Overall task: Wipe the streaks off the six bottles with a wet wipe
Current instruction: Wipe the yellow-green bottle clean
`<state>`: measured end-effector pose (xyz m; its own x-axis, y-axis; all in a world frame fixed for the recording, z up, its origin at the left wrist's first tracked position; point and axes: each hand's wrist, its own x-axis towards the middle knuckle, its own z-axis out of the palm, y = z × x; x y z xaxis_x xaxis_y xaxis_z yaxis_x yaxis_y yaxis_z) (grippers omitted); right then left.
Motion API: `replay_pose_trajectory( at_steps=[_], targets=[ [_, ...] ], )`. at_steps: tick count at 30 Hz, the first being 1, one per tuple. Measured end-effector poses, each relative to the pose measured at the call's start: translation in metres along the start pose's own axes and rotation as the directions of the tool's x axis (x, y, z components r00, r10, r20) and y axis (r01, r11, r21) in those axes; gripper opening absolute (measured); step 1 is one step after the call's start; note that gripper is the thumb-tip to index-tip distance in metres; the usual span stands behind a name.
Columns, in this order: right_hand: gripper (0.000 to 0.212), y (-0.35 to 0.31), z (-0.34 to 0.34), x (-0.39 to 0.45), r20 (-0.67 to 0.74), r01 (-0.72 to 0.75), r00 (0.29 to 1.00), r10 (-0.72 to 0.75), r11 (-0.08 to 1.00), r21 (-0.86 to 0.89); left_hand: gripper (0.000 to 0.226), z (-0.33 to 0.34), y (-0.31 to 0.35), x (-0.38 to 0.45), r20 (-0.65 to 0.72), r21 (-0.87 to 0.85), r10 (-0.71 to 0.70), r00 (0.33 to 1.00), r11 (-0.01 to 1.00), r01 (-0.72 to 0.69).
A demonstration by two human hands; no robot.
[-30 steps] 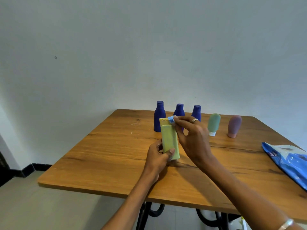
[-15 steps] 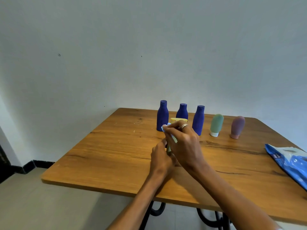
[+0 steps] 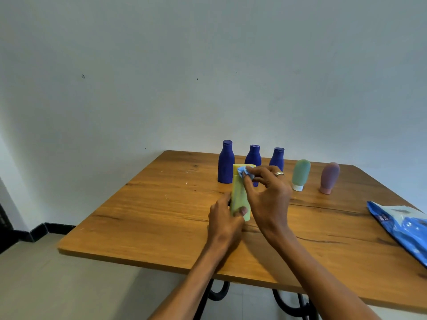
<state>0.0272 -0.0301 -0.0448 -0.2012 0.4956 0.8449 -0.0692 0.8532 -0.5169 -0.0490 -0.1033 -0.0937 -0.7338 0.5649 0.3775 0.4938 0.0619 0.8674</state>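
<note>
— What do we have under us?

— A wooden table on black legs, set against a plain pale wall, with grey floor below. Along the table's far edge stand three dark blue bottles, then a green bottle and a pink bottle on their caps. A blue wipe pack lies at the right edge.

— And our hands?

— Our left hand grips the lower end of the yellow-green bottle, thumb curled across its front, holding it tilted above the table's middle. Our right hand pinches the crumpled blue wet wipe between fingertips and thumb, pressing it near the bottle's top end. Both forearms reach in from the near edge.
</note>
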Motion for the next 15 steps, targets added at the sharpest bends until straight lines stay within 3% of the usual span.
replay_pose_trajectory(
  at_steps=[3,5,12,15],
  targets=[
    [0.02,-0.006,0.005,-0.003,0.124,0.178,0.978,-0.166,0.979,-0.097,0.032,0.001,-0.002,-0.002,-0.009,-0.001,0.004,1.0,1.0,-0.004],
    [0.021,-0.008,0.005,-0.003,0.165,0.223,0.965,-0.202,0.968,-0.116,0.034,0.001,-0.003,-0.002,-0.011,-0.016,-0.009,1.0,1.0,0.008],
    [0.025,-0.001,-0.027,0.009,-0.021,-0.015,1.0,0.015,1.0,-0.017,0.051,0.001,-0.001,0.002,-0.048,-0.078,-0.103,0.994,0.992,0.099],
    [0.023,-0.009,-0.029,0.013,0.01,-0.031,0.999,0.031,0.999,-0.029,0.047,0.002,0.001,0.003,-0.045,-0.078,-0.098,0.994,0.992,0.094]
  ],
)
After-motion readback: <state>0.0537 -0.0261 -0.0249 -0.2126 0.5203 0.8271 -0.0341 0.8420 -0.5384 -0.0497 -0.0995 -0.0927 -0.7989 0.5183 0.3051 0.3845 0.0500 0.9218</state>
